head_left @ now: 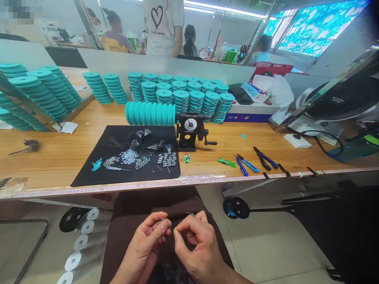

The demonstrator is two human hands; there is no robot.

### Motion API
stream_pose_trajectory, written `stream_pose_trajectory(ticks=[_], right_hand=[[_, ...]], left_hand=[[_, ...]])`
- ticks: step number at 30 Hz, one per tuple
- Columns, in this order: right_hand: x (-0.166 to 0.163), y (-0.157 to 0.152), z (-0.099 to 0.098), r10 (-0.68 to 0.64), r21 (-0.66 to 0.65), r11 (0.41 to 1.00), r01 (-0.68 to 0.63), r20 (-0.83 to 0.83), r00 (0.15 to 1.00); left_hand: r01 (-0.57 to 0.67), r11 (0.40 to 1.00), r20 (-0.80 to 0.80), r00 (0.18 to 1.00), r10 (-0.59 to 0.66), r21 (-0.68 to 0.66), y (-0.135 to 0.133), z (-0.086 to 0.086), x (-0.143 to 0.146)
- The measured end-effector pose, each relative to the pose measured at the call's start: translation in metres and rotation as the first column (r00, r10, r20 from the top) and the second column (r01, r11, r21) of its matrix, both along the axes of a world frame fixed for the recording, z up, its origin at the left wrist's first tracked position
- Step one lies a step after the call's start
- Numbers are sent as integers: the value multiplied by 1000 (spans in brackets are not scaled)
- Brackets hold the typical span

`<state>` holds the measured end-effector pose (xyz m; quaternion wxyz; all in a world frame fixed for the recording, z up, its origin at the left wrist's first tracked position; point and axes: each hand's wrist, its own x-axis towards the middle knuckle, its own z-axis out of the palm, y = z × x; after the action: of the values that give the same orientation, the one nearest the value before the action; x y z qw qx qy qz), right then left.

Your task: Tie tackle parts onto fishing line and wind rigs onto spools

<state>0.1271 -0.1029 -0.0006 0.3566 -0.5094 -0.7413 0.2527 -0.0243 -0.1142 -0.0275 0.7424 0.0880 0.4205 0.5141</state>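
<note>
Over my lap, my left hand (149, 238) is closed in a pinch. A tiny bluish piece (163, 220) shows at its thumb and forefinger, too small to name. Close beside it, my right hand (198, 240) also pinches with thumb and forefinger; what lies between those tips cannot be made out. A small metallic bit (190, 213) pokes out behind its curled fingers. In front of both hands, a black mat (97, 169) holds grey sinkers (167, 159), pale blue small pieces (128, 156), metal swivel-like bits (142, 162) and bundles of thin dark wires (152, 146).
A hand-cranked winder (189, 130) carries a row of teal spools (151, 114). Stacked teal spools (180, 98) stand behind it. Pliers (265, 159), blue snips (248, 163) and a green lighter (227, 162) lie right. Black reels (236, 208) sit under the table edge. People are beyond the partition.
</note>
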Motion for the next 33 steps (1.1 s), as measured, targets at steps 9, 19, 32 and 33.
stream_pose_trajectory(ticks=[9, 19, 32, 33], right_hand=[[0, -1, -3, 24, 116, 993, -27, 25, 999], [-3, 1, -3, 4, 154, 988, -8, 26, 1000], [-1, -1, 0, 44, 122, 991, -53, 74, 996], [-1, -1, -1, 43, 121, 991, -52, 78, 996]], left_hand=[[-1, 999, 35, 999, 2, -33, 0, 2, 2], [22, 1000, -5, 1000, -22, 9, -2, -1, 4], [7, 1000, -44, 999, -6, 11, -1, 4, 6], [6, 1000, -49, 999, -5, 14, -1, 4, 6]])
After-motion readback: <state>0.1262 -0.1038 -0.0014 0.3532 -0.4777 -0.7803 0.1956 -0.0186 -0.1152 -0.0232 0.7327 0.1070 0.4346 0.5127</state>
